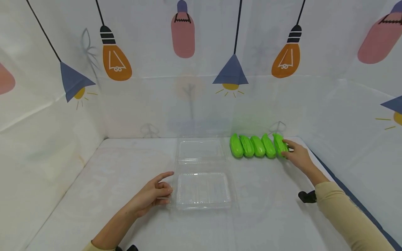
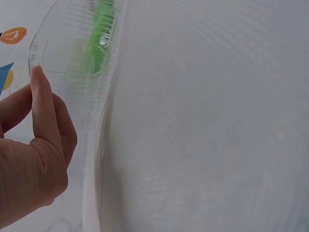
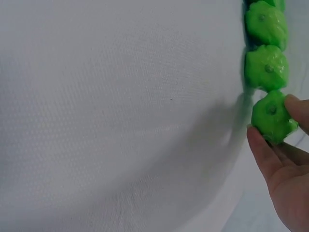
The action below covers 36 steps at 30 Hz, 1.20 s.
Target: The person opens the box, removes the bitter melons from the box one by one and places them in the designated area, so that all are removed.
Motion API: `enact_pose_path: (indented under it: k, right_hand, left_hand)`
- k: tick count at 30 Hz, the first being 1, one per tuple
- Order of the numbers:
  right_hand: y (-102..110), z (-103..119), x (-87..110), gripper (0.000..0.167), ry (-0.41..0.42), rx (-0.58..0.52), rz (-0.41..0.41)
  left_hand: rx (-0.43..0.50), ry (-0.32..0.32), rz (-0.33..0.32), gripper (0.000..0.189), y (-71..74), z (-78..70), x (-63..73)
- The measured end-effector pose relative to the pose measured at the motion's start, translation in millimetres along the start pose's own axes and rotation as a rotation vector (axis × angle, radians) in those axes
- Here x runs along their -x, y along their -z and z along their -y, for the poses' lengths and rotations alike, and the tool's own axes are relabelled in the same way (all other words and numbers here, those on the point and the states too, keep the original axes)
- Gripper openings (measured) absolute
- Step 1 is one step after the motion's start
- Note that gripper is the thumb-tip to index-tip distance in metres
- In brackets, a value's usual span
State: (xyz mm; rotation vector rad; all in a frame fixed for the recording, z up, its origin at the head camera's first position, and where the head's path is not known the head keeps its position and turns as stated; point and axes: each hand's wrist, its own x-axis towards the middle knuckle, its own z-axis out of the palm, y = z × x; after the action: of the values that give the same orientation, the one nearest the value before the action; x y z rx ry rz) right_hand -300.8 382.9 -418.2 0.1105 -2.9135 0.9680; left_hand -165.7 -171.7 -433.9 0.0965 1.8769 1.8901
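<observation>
A clear hinged plastic box (image 1: 203,205) lies opened out on the table, its lid (image 1: 201,161) folded back toward the wall. My left hand (image 1: 154,193) is at the box's left edge, and in the left wrist view the thumb and a finger pinch its thin rim (image 2: 34,57). Several long, glossy green vegetables with lobed sides (image 1: 258,146) lie side by side in a row at the back right. My right hand (image 1: 298,157) grips the rightmost green vegetable (image 1: 278,143) between thumb and fingers. The right wrist view shows that vegetable's lobed end (image 3: 271,112) close beside its neighbour (image 3: 268,67).
A white cloth covers the table (image 1: 267,205). Behind it stands a white sheet wall (image 1: 150,104) printed with lamps and bulbs. The table's right edge (image 1: 333,174) runs close by my right forearm.
</observation>
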Motion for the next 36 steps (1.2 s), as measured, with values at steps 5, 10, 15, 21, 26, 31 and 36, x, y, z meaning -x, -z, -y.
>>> enact_pose_path:
  k: [5,10,15,21,26,31,36]
  right_hand:
    - [-2,1,-2.0,0.065,-0.012,0.037,0.002]
    - [-3,-1,-5.3,0.065,-0.033,0.056,0.003]
    - [-4,-3,-7.5,0.064,-0.056,0.051,0.018]
    - [-7,-7,-10.7,0.065,-0.05,0.073,0.028]
    - [-7,-8,-11.9,0.063,-0.034,0.08,0.023]
    - [-6,-8,-9.6,0.062,-0.025,0.075,0.039]
    - [-7,-6,-9.5,0.061,-0.024,0.082,0.054]
  left_hand:
    - [0.004,0.002,0.002,0.077,-0.4,-1.0,-0.1]
    - [0.001,0.006,-0.001,0.077,-0.8,-1.4,-0.5]
    - [-0.003,0.007,-0.006,0.075,-0.9,-1.5,-0.8]
    - [-0.006,0.004,-0.005,0.076,-0.6,-1.2,-1.2]
    - [-0.003,0.007,-0.005,0.075,-0.2,-0.3,-1.2]
    - [-0.002,0.017,-0.005,0.076,-0.1,-0.5,-0.7]
    - [-0.011,0.021,-0.015,0.075,1.3,-2.2,0.2]
